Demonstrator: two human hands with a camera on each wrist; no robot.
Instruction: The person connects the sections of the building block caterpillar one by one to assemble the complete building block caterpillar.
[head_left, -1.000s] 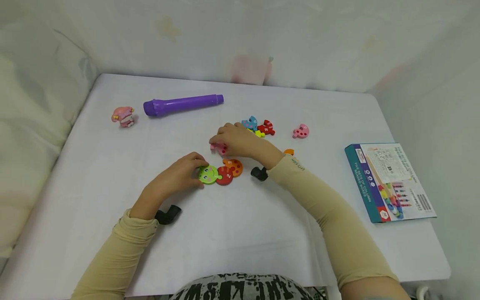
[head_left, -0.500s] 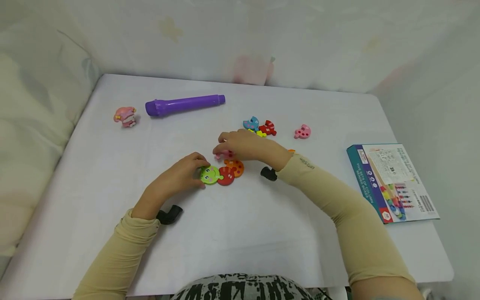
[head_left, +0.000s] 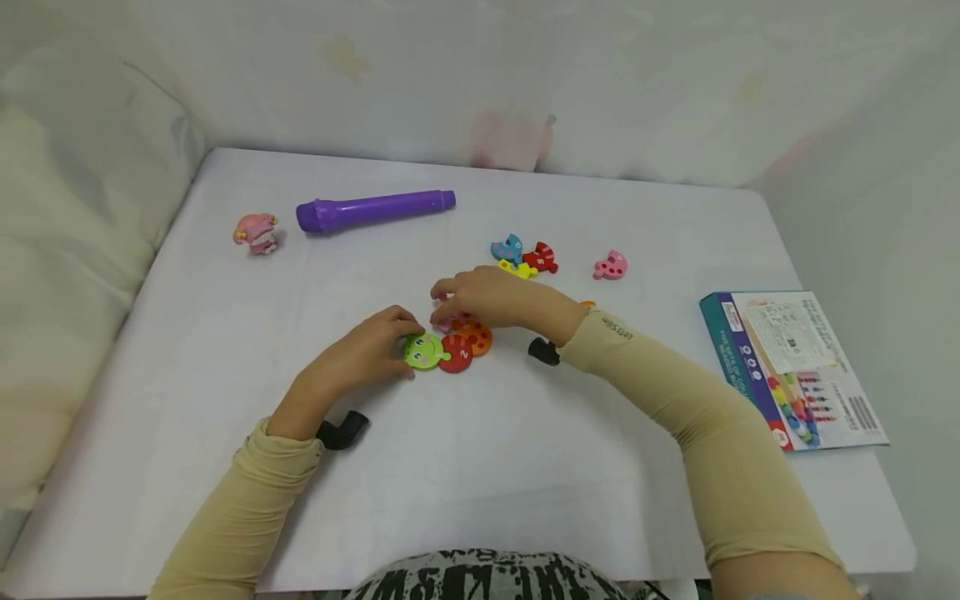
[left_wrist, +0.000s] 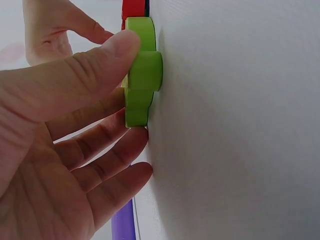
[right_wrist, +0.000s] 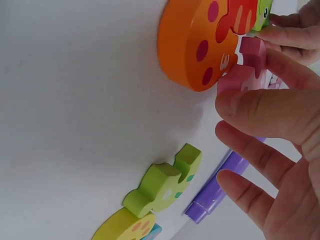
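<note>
My left hand (head_left: 356,357) holds a green smiling caterpillar-head piece (head_left: 423,352) by its edge, thumb on one side and fingers on the other; the left wrist view shows the green piece's thick side (left_wrist: 142,75). A red piece marked 2 (head_left: 457,354) joins the head, and an orange spotted piece (head_left: 474,337) marked 3 follows it. With thumb and index finger my right hand (head_left: 498,298) pinches a pink puzzle piece (right_wrist: 236,79) right at the orange piece's edge. From above, that hand covers much of the pink piece.
Beyond the right hand lie blue (head_left: 507,248), red (head_left: 541,257) and yellow (head_left: 516,269) pieces, with a green one (right_wrist: 162,187) beside them. Another pink piece (head_left: 611,265) sits farther right. A purple microphone-shaped toy (head_left: 375,210), a pink figurine (head_left: 257,233) and a box (head_left: 795,371) surround them.
My right hand has brought the pink piece nearer to me, from above the caterpillar row down against the orange piece. The left hand keeps its hold on the green head.
</note>
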